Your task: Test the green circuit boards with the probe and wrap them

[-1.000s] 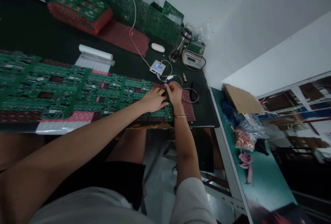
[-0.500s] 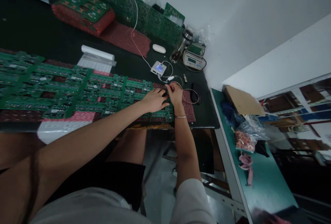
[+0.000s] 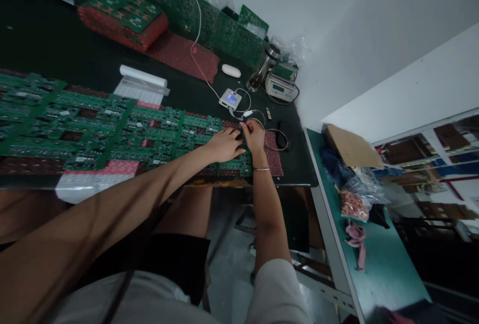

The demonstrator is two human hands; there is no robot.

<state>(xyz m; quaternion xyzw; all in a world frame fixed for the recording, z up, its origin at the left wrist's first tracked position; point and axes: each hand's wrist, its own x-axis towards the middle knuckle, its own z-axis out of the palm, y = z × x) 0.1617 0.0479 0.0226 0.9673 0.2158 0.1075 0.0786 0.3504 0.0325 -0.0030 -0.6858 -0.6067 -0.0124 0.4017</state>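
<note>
My left hand [image 3: 225, 145] lies over the right end of a row of green circuit boards [image 3: 157, 137], fingers stretched out and touching the boards. Right beside it, my right hand [image 3: 254, 135] has thumb and fingers pinched together at the board's upper edge. What sits between those fingertips is hidden. A thin pale cable [image 3: 287, 140] loops out to the right of that hand. Just beyond the hands stands a small white box with a lit screen [image 3: 231, 98], its wires running toward my right hand. Red bubble wrap [image 3: 275, 157] shows under the boards.
Farther back are a white oval case [image 3: 231, 71], a glass flask [image 3: 263, 67] and a scale-like device with a display [image 3: 280, 88]. A bundle of boards in red wrap [image 3: 123, 17] stands at the back left. A green side table [image 3: 389, 269] with bags is at right.
Both hands stay in the same place on the boards. The view has shifted very slightly; nothing else has visibly moved.
</note>
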